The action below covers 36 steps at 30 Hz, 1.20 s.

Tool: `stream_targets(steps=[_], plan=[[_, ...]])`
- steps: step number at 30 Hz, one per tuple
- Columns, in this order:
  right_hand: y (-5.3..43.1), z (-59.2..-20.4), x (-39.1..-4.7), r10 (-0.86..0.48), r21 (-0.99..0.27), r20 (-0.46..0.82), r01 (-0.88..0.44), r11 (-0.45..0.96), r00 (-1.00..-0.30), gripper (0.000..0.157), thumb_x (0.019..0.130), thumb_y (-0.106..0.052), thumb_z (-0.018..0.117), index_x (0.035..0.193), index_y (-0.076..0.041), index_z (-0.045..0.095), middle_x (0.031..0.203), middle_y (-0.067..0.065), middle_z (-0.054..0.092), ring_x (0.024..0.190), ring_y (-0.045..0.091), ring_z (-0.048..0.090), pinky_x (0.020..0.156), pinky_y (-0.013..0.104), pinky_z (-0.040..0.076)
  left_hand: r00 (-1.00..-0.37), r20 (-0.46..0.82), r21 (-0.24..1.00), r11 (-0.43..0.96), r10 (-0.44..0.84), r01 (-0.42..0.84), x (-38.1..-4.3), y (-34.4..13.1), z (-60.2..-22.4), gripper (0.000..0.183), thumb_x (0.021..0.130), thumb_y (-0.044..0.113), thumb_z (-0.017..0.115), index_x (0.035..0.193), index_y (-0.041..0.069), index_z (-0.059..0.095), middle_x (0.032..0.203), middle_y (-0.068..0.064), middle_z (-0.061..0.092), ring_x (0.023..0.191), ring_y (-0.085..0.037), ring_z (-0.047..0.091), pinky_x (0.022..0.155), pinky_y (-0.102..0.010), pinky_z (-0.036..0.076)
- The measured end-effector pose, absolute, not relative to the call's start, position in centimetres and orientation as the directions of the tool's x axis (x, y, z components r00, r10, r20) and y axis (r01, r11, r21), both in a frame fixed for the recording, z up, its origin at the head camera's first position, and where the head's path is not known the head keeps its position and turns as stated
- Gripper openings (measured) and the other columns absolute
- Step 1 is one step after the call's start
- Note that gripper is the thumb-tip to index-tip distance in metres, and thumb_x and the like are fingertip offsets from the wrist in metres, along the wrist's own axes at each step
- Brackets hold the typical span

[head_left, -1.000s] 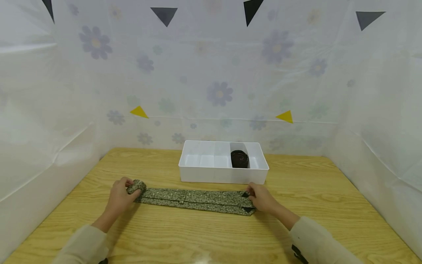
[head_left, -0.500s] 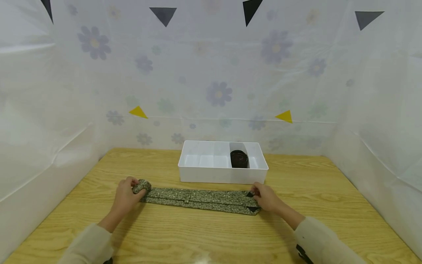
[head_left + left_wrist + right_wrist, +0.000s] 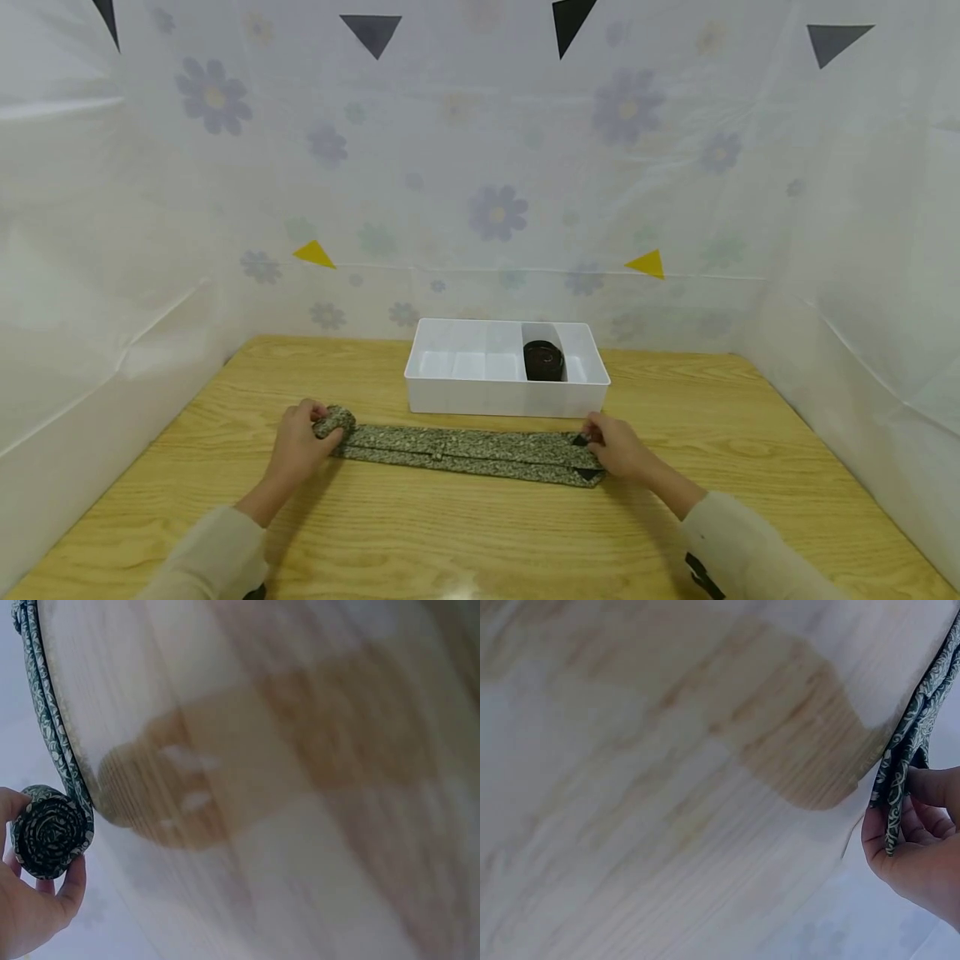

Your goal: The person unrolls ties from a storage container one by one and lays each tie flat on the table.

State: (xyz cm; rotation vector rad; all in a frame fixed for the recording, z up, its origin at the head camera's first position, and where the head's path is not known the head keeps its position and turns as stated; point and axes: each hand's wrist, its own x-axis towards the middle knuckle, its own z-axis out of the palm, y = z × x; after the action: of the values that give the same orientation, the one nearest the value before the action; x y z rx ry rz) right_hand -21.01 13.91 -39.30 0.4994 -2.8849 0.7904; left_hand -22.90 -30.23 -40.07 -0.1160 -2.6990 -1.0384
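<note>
A green-patterned necktie (image 3: 472, 446) stretches left to right across the table, its left part wound into a coil. My left hand (image 3: 300, 442) grips that coil between thumb and fingers; in the left wrist view the coil's spiral edge (image 3: 52, 834) shows plainly. At the other end my right hand (image 3: 622, 450) pinches the tie's flat tip, where dark lining shows. The right wrist view has the folded tie end (image 3: 904, 780) between thumb and fingers. The stretch between both hands lies flat, with two layers visible.
Behind the tie stands a white box (image 3: 502, 398) with several compartments. One compartment holds a dark rolled item (image 3: 543, 361). The wooden table (image 3: 450, 533) meets a pale flower-print sheet at the back and sides.
Both hands and the tie have slid a little to the right together. The coil stays in the left hand and the tip in the right. The box has not moved.
</note>
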Motion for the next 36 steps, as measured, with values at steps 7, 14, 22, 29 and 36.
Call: stream_targets(steps=[7, 14, 22, 29, 36], plan=[[13.85, -39.09, -21.08, -0.278, -0.469, 0.173, -0.328, 0.82, -0.945, 0.013, 0.08, 0.01, 0.059, 0.085, 0.0, 0.054, 0.074, 0.004, 0.054, 0.068, 0.012, 0.045, 0.058, 0.025, 0.038, -0.967, 0.255, 0.649, 0.744, -0.016, 0.159, -22.96, -30.31, -40.09, 0.025, 0.084, 0.009, 0.064, 0.099, -0.003, 0.048, 0.105, -0.027, 0.049, 0.097, -0.038, 0.05, 0.077, -0.048, 0.045], [13.83, -38.79, -20.93, -0.291, -0.467, 0.162, -0.333, 0.819, -0.943, 0.011, 0.082, 0.01, 0.057, 0.087, 0.0, 0.054, 0.073, 0.003, 0.051, 0.066, 0.011, 0.041, 0.057, 0.025, 0.036, -0.963, 0.268, 0.659, 0.733, -0.017, 0.17, -23.03, -30.32, -40.3, 0.025, 0.084, 0.009, 0.064, 0.099, -0.003, 0.048, 0.105, -0.026, 0.05, 0.098, -0.037, 0.05, 0.079, -0.048, 0.045], [13.62, -38.84, -20.99, -0.281, -0.455, 0.172, -0.329, 0.828, -0.944, 0.013, 0.081, 0.01, 0.058, 0.084, -0.001, 0.052, 0.071, 0.002, 0.05, 0.064, 0.011, 0.04, 0.056, 0.024, 0.034, -0.961, 0.278, 0.67, 0.719, -0.013, 0.184, -23.05, -30.44, -40.4, 0.026, 0.083, 0.009, 0.064, 0.099, -0.004, 0.048, 0.104, -0.026, 0.05, 0.098, -0.037, 0.049, 0.08, -0.049, 0.044], [13.5, -38.9, -20.84, -0.253, -0.456, 0.143, -0.291, 0.841, -0.957, 0.01, 0.082, 0.008, 0.058, 0.088, 0.0, 0.054, 0.074, 0.005, 0.053, 0.066, 0.013, 0.044, 0.057, 0.027, 0.037, -0.96, 0.28, 0.676, 0.712, -0.01, 0.19, -23.12, -30.48, -40.47, 0.026, 0.083, 0.009, 0.064, 0.099, -0.004, 0.048, 0.104, -0.026, 0.05, 0.098, -0.036, 0.049, 0.079, -0.048, 0.044], [13.32, -38.77, -20.63, -0.255, -0.451, 0.138, -0.29, 0.844, -0.957, 0.01, 0.083, 0.008, 0.058, 0.089, 0.0, 0.054, 0.076, 0.005, 0.054, 0.067, 0.013, 0.046, 0.058, 0.027, 0.039, -0.957, 0.291, 0.679, 0.708, -0.015, 0.195, -23.12, -30.42, -40.43, 0.026, 0.083, 0.009, 0.065, 0.099, -0.004, 0.049, 0.103, -0.025, 0.05, 0.096, -0.036, 0.049, 0.078, -0.048, 0.045]])
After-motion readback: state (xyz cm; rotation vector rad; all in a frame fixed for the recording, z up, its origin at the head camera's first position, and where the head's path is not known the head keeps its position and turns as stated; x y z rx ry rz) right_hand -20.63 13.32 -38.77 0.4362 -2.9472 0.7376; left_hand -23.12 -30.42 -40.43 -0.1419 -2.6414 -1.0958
